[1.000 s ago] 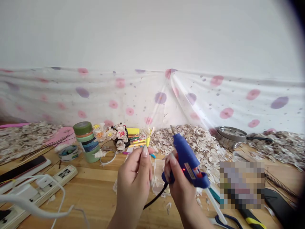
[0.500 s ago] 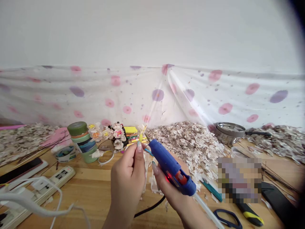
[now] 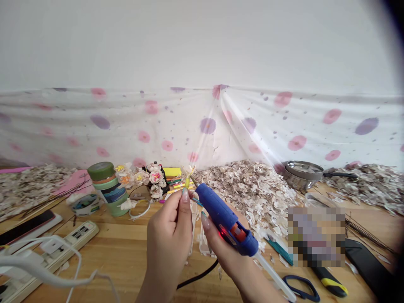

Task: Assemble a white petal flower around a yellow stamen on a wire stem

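Between thumb and forefinger, my left hand (image 3: 172, 229) pinches the base of a small handmade flower (image 3: 187, 179), with pale petals and a yellow-green lower part. My right hand (image 3: 227, 256) is wrapped round a blue hot glue gun (image 3: 222, 212) with a lit red light and a clear glue stick (image 3: 274, 275) out of its back end. The gun's nozzle (image 3: 193, 182) is close beside the flower; whether they touch I cannot tell. Finished flowers (image 3: 155, 176) in pale petals with pink and yellow centres stand behind my left hand.
A big heap of pale dried petals (image 3: 249, 189) lies behind the gun. On the left are a green jar (image 3: 110, 189), a power strip (image 3: 53, 256) with white cords and a phone (image 3: 28, 227). Metal bowls (image 3: 303, 174), a teal tool (image 3: 280, 249) and a black-yellow handle (image 3: 331, 282) lie right.
The glue gun has shifted slightly left and up, bringing its nozzle beside the flower. My left hand keeps its pinch, almost still.
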A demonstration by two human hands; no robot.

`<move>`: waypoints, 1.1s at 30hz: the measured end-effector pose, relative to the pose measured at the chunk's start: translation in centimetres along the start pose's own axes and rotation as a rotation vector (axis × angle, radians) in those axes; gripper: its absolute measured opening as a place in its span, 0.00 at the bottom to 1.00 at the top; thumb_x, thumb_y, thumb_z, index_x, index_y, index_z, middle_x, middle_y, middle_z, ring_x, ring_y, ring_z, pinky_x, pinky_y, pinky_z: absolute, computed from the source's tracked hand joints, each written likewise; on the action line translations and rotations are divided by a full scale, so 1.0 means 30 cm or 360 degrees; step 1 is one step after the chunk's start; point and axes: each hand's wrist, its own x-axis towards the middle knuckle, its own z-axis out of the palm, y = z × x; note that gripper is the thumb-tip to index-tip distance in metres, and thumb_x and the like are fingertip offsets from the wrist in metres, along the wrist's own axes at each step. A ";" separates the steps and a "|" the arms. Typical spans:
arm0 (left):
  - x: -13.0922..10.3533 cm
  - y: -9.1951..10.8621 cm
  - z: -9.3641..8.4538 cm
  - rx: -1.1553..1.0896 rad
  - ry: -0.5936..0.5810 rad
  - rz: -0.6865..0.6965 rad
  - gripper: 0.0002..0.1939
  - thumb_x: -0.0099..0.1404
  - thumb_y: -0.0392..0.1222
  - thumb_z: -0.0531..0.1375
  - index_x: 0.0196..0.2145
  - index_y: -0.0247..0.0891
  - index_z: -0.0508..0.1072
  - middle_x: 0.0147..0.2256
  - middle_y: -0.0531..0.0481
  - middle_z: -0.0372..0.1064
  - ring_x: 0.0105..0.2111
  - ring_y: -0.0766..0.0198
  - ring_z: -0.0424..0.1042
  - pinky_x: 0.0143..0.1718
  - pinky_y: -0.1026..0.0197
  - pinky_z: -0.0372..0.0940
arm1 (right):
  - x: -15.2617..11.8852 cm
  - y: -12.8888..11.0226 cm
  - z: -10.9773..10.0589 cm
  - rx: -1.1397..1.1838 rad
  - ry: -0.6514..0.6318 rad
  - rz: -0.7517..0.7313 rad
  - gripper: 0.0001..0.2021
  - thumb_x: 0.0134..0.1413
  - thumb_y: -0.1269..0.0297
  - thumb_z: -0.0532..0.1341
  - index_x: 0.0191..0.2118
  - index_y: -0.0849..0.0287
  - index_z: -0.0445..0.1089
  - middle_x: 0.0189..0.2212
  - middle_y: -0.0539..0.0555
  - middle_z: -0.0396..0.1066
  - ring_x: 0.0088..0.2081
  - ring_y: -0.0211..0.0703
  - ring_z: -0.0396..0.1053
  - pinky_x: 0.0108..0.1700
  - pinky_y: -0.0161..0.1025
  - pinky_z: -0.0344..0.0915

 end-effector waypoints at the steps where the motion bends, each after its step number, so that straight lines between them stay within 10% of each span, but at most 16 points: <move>1: 0.000 0.000 -0.001 -0.0003 -0.0005 0.0008 0.18 0.70 0.54 0.54 0.32 0.40 0.76 0.17 0.58 0.56 0.17 0.69 0.56 0.17 0.67 0.53 | 0.000 -0.001 0.001 0.0009 0.0000 0.0007 0.13 0.52 0.65 0.57 0.21 0.55 0.54 0.17 0.43 0.55 0.19 0.32 0.53 0.22 0.32 0.56; 33: -0.017 0.046 0.016 -0.0076 0.0071 -0.0093 0.16 0.69 0.53 0.54 0.34 0.39 0.74 0.17 0.58 0.55 0.19 0.66 0.54 0.20 0.65 0.52 | 0.003 -0.010 -0.011 0.0025 -0.0047 0.0036 0.11 0.51 0.67 0.57 0.22 0.55 0.55 0.17 0.44 0.56 0.19 0.33 0.54 0.21 0.32 0.54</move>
